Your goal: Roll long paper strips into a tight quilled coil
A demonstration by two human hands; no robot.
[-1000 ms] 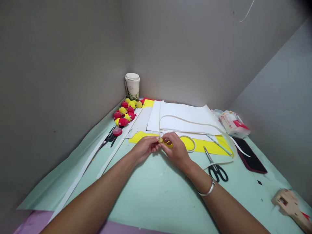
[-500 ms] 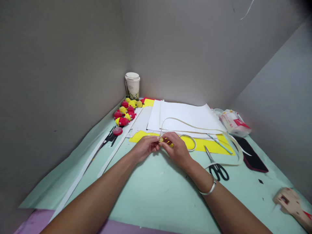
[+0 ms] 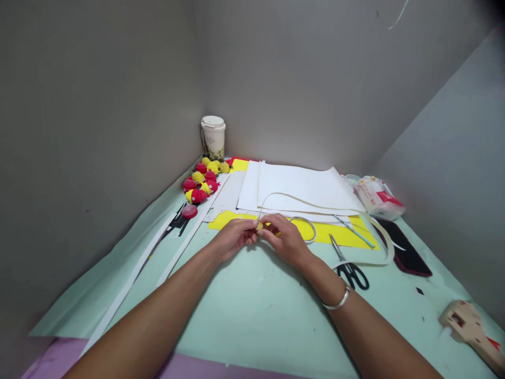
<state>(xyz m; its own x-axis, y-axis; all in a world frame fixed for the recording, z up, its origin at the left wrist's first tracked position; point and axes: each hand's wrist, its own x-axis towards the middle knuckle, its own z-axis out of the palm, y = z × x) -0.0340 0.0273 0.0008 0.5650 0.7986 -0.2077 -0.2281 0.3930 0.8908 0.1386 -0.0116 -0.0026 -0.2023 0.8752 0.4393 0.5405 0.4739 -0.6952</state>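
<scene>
Mid-table in the head cam, L hand & R hand both have fingertips pinched nearly closed on a tiny yellow roll, held btwn them over the green mat. Cream strip loops from there round to the scissors, fwiw.

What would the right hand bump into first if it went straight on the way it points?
The right hand would first meet the yellow piece at its own fingers; just beyond, probably the left hand, though depth is unclear.
</scene>
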